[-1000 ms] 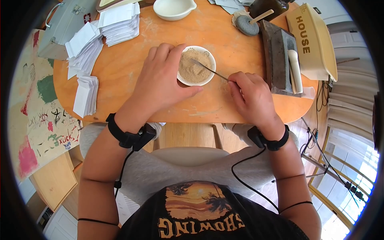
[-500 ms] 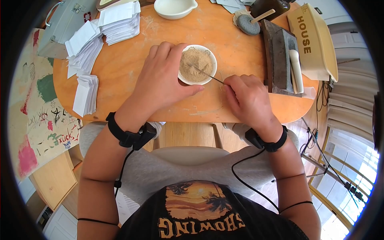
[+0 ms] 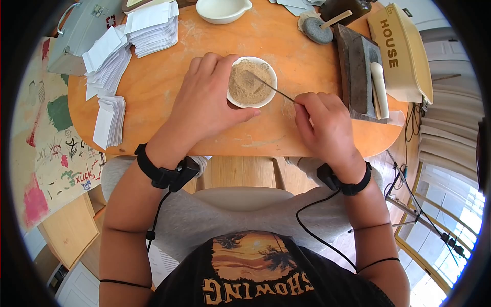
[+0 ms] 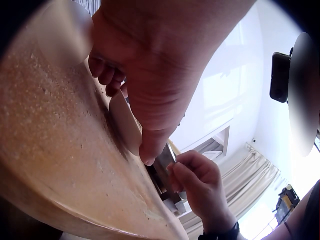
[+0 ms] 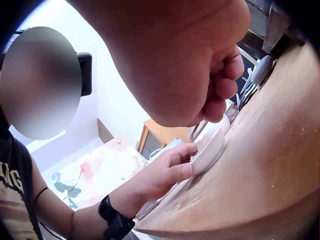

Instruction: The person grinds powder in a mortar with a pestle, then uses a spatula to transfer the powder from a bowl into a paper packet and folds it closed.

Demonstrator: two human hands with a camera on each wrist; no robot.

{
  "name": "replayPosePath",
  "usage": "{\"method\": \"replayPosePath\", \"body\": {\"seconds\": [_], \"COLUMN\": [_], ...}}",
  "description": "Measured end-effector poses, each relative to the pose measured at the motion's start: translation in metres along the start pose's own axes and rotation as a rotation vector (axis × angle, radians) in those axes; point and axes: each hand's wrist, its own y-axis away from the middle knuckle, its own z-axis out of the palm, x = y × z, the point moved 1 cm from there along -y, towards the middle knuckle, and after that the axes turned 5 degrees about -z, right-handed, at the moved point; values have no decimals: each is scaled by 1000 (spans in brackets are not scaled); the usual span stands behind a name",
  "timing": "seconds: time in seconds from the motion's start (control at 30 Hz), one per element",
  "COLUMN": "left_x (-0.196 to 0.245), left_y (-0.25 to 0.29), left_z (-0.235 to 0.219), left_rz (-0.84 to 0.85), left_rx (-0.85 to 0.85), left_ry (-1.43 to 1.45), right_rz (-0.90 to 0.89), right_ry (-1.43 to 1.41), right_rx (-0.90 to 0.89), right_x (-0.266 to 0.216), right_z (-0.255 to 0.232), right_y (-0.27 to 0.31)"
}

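A small white bowl (image 3: pixel 269 97) of tan powder (image 3: pixel 248 84) stands on the wooden table. My left hand (image 3: pixel 207 100) grips it from the left, the thumb along the near side and the fingers round the far side. In the right wrist view, the left thumb presses the wall of the bowl (image 5: pixel 210 155). My right hand (image 3: pixel 325 120), to the right of the bowl, pinches a thin metal spatula (image 3: pixel 281 93). The spatula slants over the rim, its far end in the powder. Curled fingers hide its near end.
Stacks of white paper packets (image 3: pixel 153 30) lie at the left near a grey metal case (image 3: pixel 84 38). A white spouted bowl (image 3: pixel 222 10) stands at the back. To the right are a stone grinder (image 3: pixel 317 30), a dark block (image 3: pixel 358 77), a white pestle (image 3: pixel 377 84) and a cream HOUSE bin (image 3: pixel 401 56).
My right hand moved toward the bowl, then drew back to the right, shifting the spatula's tip through the powder. The powder's surface has changed shape. My left hand stays round the bowl.
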Motion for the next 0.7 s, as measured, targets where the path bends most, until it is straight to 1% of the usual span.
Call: {"method": "replayPosePath", "body": {"seconds": [0.43, 0.7], "left_x": [1, 1], "left_y": [0, 0], "left_z": [-1, -1], "left_rz": [-8, -7], "left_rx": [-15, -18], "left_ry": [-7, -8], "right_rz": [10, -18], "right_ry": [11, -2], "right_rx": [-51, -78], "right_x": [1, -6], "right_z": [2, 4], "right_y": [0, 0]}}
